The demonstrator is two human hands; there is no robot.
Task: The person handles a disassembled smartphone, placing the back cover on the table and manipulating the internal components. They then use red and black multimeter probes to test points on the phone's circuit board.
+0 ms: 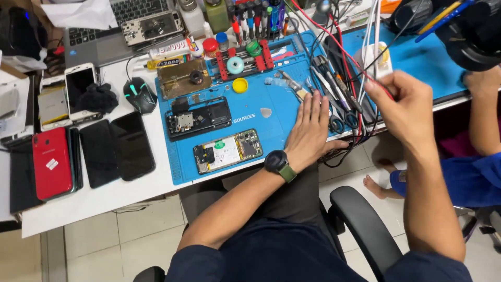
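— while the left hand (309, 125) lay on the blue work mat (271, 112), what were its fingers doing?
— they were stretched flat and close together, palm down near the mat's front right corner, gripping nothing. the fingertips reached toward a pair of scissors (339, 121) and tweezers (293, 86) lying just beside them. a dark watch (276, 162) sat on that wrist.
— and the right hand (404, 107)?
— it hovered past the mat's right edge, fingers pinched on a thin red wire (334, 44) that ran up toward the table's back edge. other cables hung beside it.
— where were the phones?
— an opened phone with its board showing (227, 151) lay at the mat's front edge, left of the left hand and apart from it. a dark phone frame (198, 117) sat just behind it. a red phone (51, 163) and two black phones (117, 150) lay on the white table (94, 201) near its left edge.
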